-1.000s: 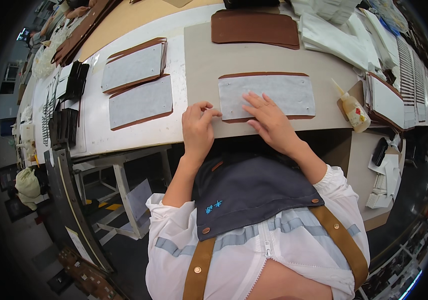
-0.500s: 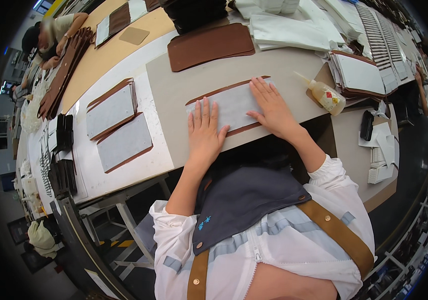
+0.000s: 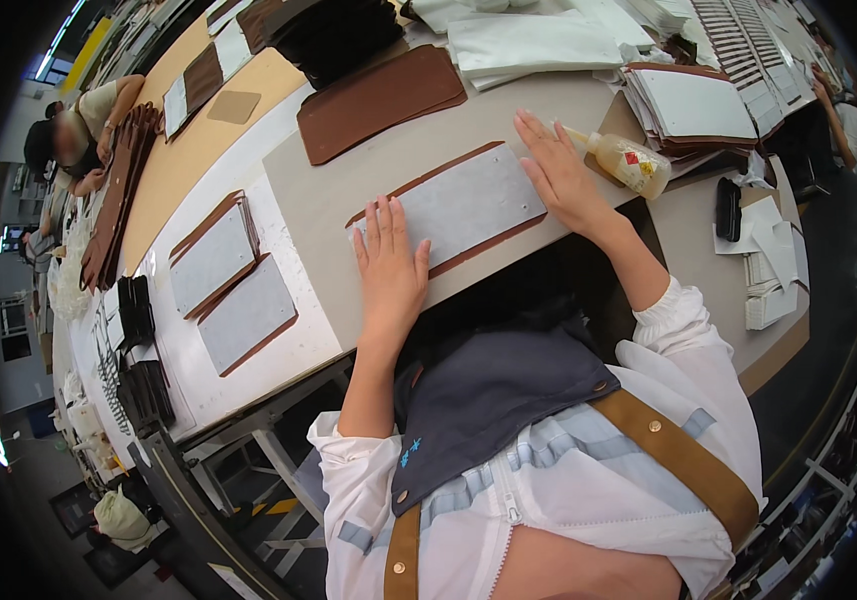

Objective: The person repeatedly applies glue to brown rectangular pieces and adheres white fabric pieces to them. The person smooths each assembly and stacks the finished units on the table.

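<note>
Here, my left hand flat, fingers spread open, pressing near-left end of grey panel on brown backing, close to desk front edge. Panel long axis runs left-near to right-far. My right hand open, palm down at panel's right end. Glue bottle just beyond.

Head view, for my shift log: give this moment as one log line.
left hand: flat on grey panel | right hand: flat at panel's right end | glue bottle: beside right hand
</note>
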Action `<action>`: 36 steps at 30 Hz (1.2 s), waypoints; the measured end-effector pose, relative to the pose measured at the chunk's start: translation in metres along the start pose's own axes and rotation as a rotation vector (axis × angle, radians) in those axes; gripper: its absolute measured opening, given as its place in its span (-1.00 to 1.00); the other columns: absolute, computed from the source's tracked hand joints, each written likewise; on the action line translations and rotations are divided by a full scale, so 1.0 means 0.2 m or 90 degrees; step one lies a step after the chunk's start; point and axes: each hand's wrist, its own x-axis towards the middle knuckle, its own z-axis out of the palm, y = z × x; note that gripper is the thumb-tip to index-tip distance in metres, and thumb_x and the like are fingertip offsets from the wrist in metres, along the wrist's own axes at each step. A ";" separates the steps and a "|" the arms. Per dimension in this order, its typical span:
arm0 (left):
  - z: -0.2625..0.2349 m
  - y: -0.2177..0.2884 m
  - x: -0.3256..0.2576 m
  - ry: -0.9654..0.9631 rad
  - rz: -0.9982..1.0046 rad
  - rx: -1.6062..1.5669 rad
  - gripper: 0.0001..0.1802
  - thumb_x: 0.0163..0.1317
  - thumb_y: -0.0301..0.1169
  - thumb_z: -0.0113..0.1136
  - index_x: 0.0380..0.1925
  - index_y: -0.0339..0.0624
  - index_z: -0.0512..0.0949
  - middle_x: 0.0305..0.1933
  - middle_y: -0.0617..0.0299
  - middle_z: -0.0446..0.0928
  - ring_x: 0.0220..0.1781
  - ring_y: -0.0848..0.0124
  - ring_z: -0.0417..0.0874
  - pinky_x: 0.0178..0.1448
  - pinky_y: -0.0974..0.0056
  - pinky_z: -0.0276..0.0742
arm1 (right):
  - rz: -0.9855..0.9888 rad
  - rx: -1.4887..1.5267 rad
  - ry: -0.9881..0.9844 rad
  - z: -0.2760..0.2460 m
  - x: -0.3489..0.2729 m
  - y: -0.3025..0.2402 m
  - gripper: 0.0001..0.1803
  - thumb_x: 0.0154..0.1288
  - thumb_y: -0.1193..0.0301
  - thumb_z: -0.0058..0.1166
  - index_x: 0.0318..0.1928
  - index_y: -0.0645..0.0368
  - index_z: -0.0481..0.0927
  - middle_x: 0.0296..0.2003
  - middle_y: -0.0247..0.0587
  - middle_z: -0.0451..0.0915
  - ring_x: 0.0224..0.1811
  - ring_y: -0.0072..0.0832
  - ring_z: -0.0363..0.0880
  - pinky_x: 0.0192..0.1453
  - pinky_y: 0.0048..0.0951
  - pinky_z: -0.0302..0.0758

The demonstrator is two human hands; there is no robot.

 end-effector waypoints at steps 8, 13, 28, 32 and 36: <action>0.13 0.17 0.13 -0.010 0.094 0.039 -0.27 0.49 -0.18 -0.08 0.53 -0.30 0.04 0.63 -0.05 0.01 0.68 0.05 -0.08 0.65 -0.09 -0.17 | -0.089 -0.099 -0.092 0.11 -0.02 0.01 -0.38 0.44 0.38 -0.02 0.45 0.31 0.23 0.47 0.07 0.22 0.57 -0.12 0.10 0.63 -0.09 0.02; 0.14 0.16 0.13 0.010 0.070 0.034 -0.20 0.47 -0.11 -0.06 0.54 -0.34 -0.02 0.63 -0.04 0.00 0.68 0.05 -0.08 0.65 -0.08 -0.19 | -0.051 -0.093 -0.033 0.10 0.01 -0.01 -0.36 0.46 0.32 -0.01 0.45 0.33 0.22 0.48 0.07 0.20 0.58 -0.11 0.08 0.63 -0.11 0.01; 0.05 0.01 -0.01 -0.032 -0.069 0.053 -0.10 0.47 0.04 -0.07 0.55 -0.35 -0.09 0.65 -0.09 -0.11 0.70 0.09 -0.19 0.67 -0.04 -0.27 | -0.067 -0.173 -0.147 0.18 0.02 -0.15 -0.08 0.48 -0.16 -0.16 0.54 0.30 0.02 0.56 -0.02 0.02 0.64 -0.25 -0.10 0.68 -0.16 -0.17; -0.01 -0.10 -0.08 -0.035 -0.098 0.098 -0.04 0.47 0.10 -0.09 0.56 -0.35 -0.16 0.66 -0.11 -0.19 0.70 0.08 -0.23 0.68 0.01 -0.32 | -0.038 -0.172 -0.174 0.16 0.02 -0.15 -0.02 0.46 -0.18 -0.13 0.53 0.36 -0.02 0.56 0.07 -0.01 0.64 -0.16 -0.12 0.67 -0.14 -0.15; -0.05 -0.25 -0.07 -0.004 -0.183 -0.429 0.01 0.49 0.22 -0.20 0.56 -0.30 -0.29 0.66 -0.14 -0.27 0.70 0.08 -0.24 0.68 0.01 -0.33 | 0.001 -0.032 -0.103 0.13 0.04 -0.10 -0.07 0.47 -0.04 -0.02 0.53 0.37 -0.02 0.55 0.11 0.00 0.63 -0.08 -0.11 0.66 -0.12 -0.10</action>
